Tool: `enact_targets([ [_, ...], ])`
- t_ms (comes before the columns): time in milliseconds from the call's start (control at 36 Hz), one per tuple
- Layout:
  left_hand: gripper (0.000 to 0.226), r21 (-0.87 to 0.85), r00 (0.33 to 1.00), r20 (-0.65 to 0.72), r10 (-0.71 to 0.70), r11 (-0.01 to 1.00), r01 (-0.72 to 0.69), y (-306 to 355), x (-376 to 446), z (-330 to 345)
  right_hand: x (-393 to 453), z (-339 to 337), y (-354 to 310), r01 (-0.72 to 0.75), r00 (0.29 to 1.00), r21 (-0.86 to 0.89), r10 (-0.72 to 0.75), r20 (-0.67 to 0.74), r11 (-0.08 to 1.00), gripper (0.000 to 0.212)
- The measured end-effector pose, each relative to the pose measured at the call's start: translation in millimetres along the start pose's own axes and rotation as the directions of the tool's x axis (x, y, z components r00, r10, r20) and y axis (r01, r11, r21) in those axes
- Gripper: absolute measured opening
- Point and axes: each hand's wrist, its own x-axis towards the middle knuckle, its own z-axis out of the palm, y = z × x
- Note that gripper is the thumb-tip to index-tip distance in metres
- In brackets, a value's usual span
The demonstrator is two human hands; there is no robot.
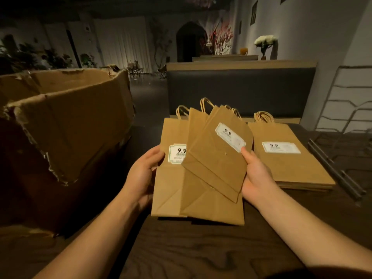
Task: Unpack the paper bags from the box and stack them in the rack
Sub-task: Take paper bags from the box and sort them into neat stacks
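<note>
Between my hands is a fanned bundle of flat brown paper bags [209,170] with white labels and twisted handles, held just above the dark wooden table [201,250]. My left hand [144,174] grips the bundle's left edge, thumb on top. My right hand [256,176] grips the right edge of the tilted upper bags, thumb by a label. A second neat stack of paper bags [289,158] lies flat on the table to the right. The torn cardboard box [66,125] stands open at the left. The wire rack [350,109] stands at the far right.
Dark metal bars [338,172] of the rack lie on the table beside the flat stack. A dark padded bench back [239,91] runs behind the table. Beyond it are a dim room, plants and a white wall.
</note>
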Motion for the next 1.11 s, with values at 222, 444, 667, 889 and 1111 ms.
enact_targets([
  [222, 0.036, 0.061, 0.980, 0.200, -0.013, 0.998, 0.001, -1.8, -4.3, 8.4, -2.1, 5.5, -2.8, 0.037, 0.999, -0.016, -0.037, -0.008, 0.999, 0.035],
  [444, 0.071, 0.214, 0.889, 0.450, -0.086, 0.977, -0.014, -5.6, -8.1, 6.9, -8.9, 3.8, -2.2, 0.051, 0.995, 0.013, -0.050, -0.091, 0.999, 0.016],
  [667, 0.058, 0.184, 0.954, 0.297, -0.050, 0.983, -0.005, -11.6, -1.3, 3.4, -7.9, 7.5, -1.7, 0.002, 0.994, 0.056, 0.004, -0.109, 0.998, 0.024],
  [889, 0.043, 0.028, 0.996, 0.094, -0.009, 1.000, 0.006, -2.6, -0.7, 8.3, -23.8, 18.5, -1.3, 0.099, 0.995, -0.106, -0.098, 0.009, 0.989, 0.021],
  [1111, 0.057, 0.164, 0.957, 0.266, 0.116, 0.973, -0.164, -10.0, -8.8, 10.1, -33.6, 24.0, 12.9, 0.440, 0.897, -0.492, -0.389, 0.209, 0.751, 0.021],
])
